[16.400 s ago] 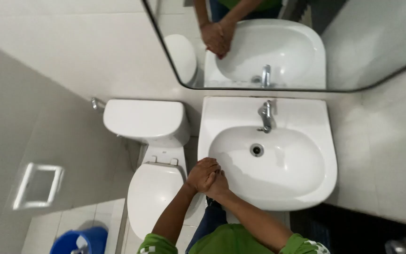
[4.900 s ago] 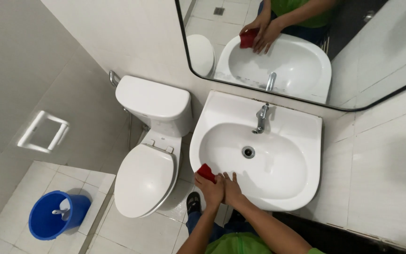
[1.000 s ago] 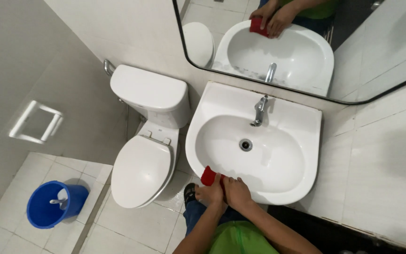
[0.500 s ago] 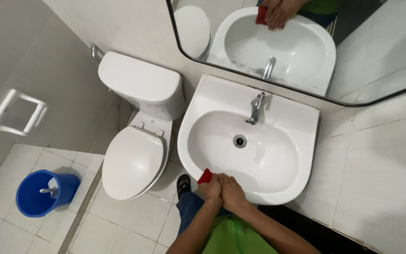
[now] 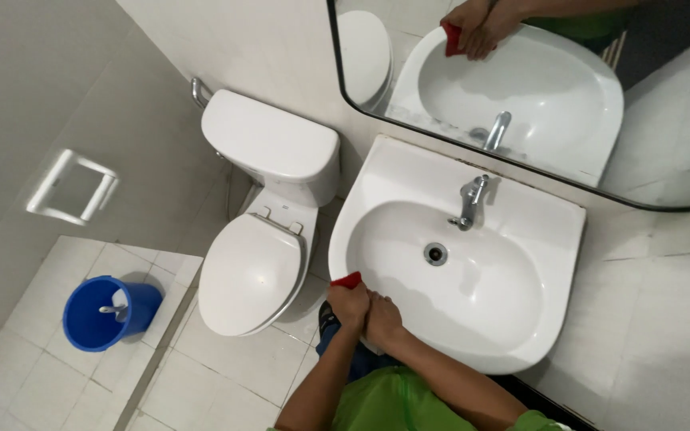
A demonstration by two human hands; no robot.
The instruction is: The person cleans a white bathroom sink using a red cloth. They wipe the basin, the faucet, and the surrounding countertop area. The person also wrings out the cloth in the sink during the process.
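My left hand [image 5: 350, 304] presses a small red sponge [image 5: 346, 280] against the front left rim of the white washbasin [image 5: 521, 231]. My right hand [image 5: 382, 318] lies right beside it, its fingers curled over the left hand at the basin's edge. Both forearms come up from the bottom of the view. The basin bowl has a round metal drain [image 5: 435, 253] and a chrome tap [image 5: 470, 199] at the back.
A white toilet [image 5: 253, 271] with its lid down and its cistern [image 5: 269, 146] stands left of the basin. A blue bucket [image 5: 105, 311] sits on the tiled floor at lower left. A paper holder [image 5: 72, 187] hangs on the left wall. A mirror [image 5: 537, 88] hangs above the basin.
The hands and red sponge have slid a little along the basin's front left rim. The head camera has shifted, so the basin and toilet sit differently in view.
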